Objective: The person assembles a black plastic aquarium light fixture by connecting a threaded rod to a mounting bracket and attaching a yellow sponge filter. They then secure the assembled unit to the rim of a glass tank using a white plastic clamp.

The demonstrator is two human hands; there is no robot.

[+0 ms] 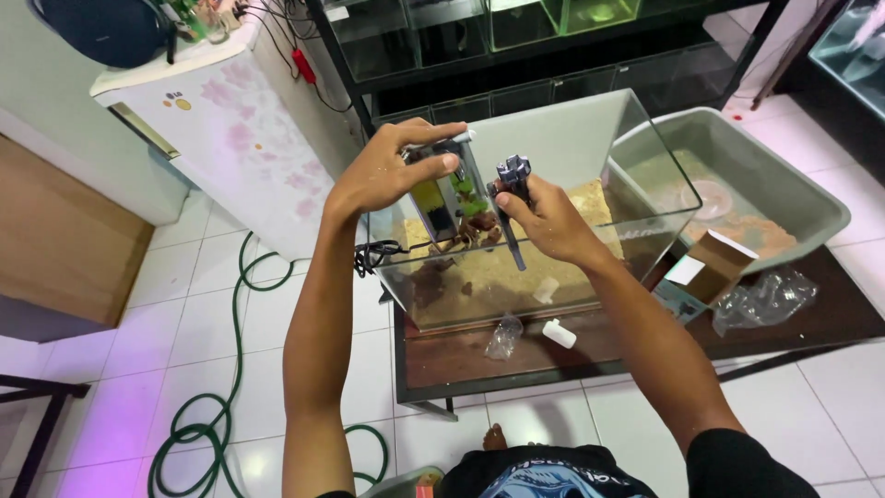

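white tiled floor (184, 323) all round, with a green hose (207, 424) coiled left of the glass tank (553, 148) and a small white fridge (249, 129) behind that; grey tub (784, 184) right of the tank, cardboard box (714, 263) and crumpled plastic bag (765, 300) in front of the tub on the dark table (830, 314); shelves of other tanks beyond.

head view: sandy bottom in the tank, reddish stones and green plants near its middle. left hand (383, 171) raised over the tank's left rim, thumb and forefinger pinched shut on a slim white tube (461, 136), wrist cocked back, forearm rising steeply from below. right hand (544, 217) over the tank's middle, fingers wrapped tight round a dark pump-like fitting (513, 175) with a stem pointing down toward the sand, elbow bent, forearm angled in from the lower right.

best handled, judging from this, by holding the fitting upright and steady, lining the tube up squarely before any joining, keeping both clear of the plants, and minding the black cord (373, 254) draped over the tank's left edge.
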